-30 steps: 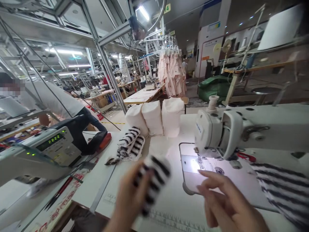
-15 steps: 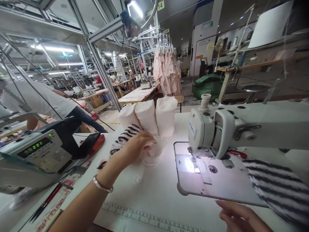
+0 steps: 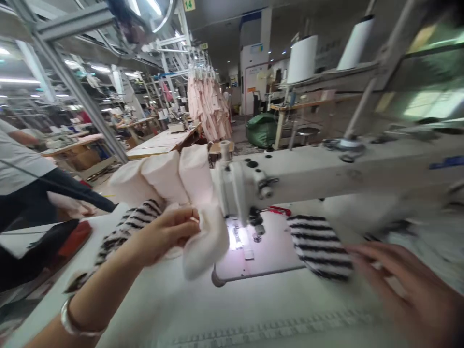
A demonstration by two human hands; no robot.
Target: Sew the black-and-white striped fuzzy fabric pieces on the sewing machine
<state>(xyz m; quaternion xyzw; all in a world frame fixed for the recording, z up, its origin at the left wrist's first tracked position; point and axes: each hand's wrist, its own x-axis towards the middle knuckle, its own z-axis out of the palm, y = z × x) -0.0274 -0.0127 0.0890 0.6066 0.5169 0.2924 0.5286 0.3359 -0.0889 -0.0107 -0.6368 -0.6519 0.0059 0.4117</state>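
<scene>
My left hand (image 3: 163,236) pinches a fluffy white fabric piece (image 3: 205,244) and lifts it beside the sewing machine head (image 3: 237,188). Behind that hand stand white fabric bundles (image 3: 163,175), and black-and-white striped fluffy pieces (image 3: 134,222) lie on the white table (image 3: 145,304). My right hand (image 3: 409,290), blurred with its fingers apart, is at the lower right. Nearest to it is a striped fabric piece (image 3: 319,246) lying on the machine bed (image 3: 261,261). The needle area is partly hidden by the white piece.
White thread cones (image 3: 302,59) stand above the machine's long arm (image 3: 326,169). A co-worker (image 3: 21,179) in a white shirt bends at the left, past a black and red object (image 3: 72,239). Beyond lie a long cutting table (image 3: 163,144) and a rack of pink garments (image 3: 208,108).
My left hand has lifted the white piece from the table, and my right hand has moved up toward the striped fabric. The whole view has swung left.
</scene>
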